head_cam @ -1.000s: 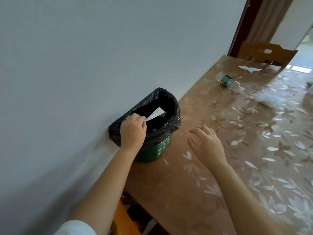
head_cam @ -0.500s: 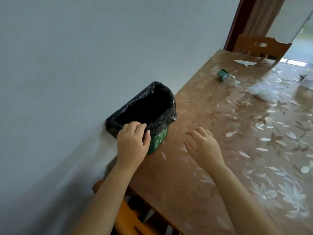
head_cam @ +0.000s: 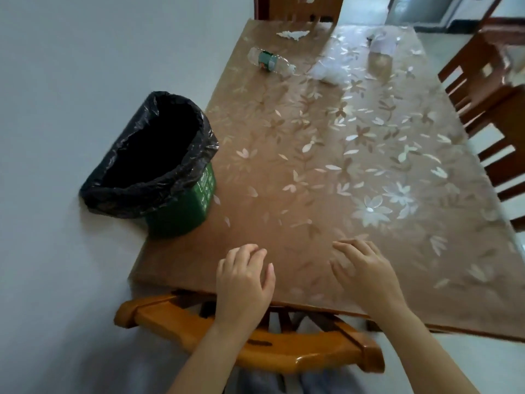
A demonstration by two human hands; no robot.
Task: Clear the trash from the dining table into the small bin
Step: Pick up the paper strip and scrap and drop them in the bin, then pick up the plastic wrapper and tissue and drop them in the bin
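Observation:
A small green bin point(head_cam: 181, 211) lined with a black bag point(head_cam: 147, 155) stands on the table's near left corner by the wall; its inside looks dark. My left hand point(head_cam: 244, 282) hovers over the table's near edge, fingers loosely curled and holding nothing. My right hand point(head_cam: 363, 271) is beside it, also relaxed and empty. At the far end lie an empty plastic bottle point(head_cam: 270, 61) on its side, a crumpled white paper point(head_cam: 292, 34) and a clear plastic wrapper point(head_cam: 329, 71).
The dining table point(head_cam: 312, 172) has a brown floral cover. A wooden chair point(head_cam: 255, 339) is tucked in below my hands, more chairs point(head_cam: 488, 89) line the right side, and one stands at the far end. A pale blurred object point(head_cam: 382, 49) sits far right.
My left hand let the paper slip go into the bin, then drew back to the table's near edge. The view pulled back and now shows the whole table.

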